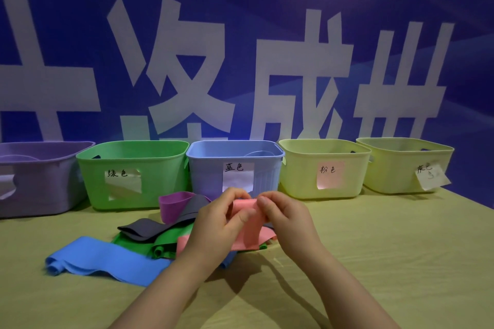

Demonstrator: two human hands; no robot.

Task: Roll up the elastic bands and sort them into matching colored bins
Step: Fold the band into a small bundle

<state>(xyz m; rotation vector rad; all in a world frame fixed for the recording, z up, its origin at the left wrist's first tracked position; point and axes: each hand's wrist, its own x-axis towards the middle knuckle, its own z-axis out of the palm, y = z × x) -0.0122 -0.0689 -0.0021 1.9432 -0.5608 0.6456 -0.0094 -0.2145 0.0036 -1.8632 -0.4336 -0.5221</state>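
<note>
At the far left a purple bin (40, 184) stands at the back of the table (401, 248), touching or nearly touching a green bin (165, 176) with a handwritten paper label. In front of these two, a blue band (107, 259) lies flat and unrolled on the yellowish tablecloth, its left end curled over. Just behind it a grey band (144, 230) lies across a green band (160, 243), and a purple band (173, 204) stands on edge in a loop near the foot of the green bin.

The left hand (213, 227) and the right hand (286, 219) meet in the middle, raised above the pile. Both pinch the top edge of a pink band (251, 232) between thumb and curled fingers, and the rest of the band hangs down between the wrists to the table. A further strip of pink shows beside the left wrist; whether it is the same band I cannot tell.

Behind the hands stands a labelled blue bin (205, 168). To its right is a yellow-green bin (299, 173) with a pink label, then a second yellow-green bin (390, 165) whose paper note hangs tilted. A blue backdrop (467, 21) with large white characters rises behind the row.
</note>
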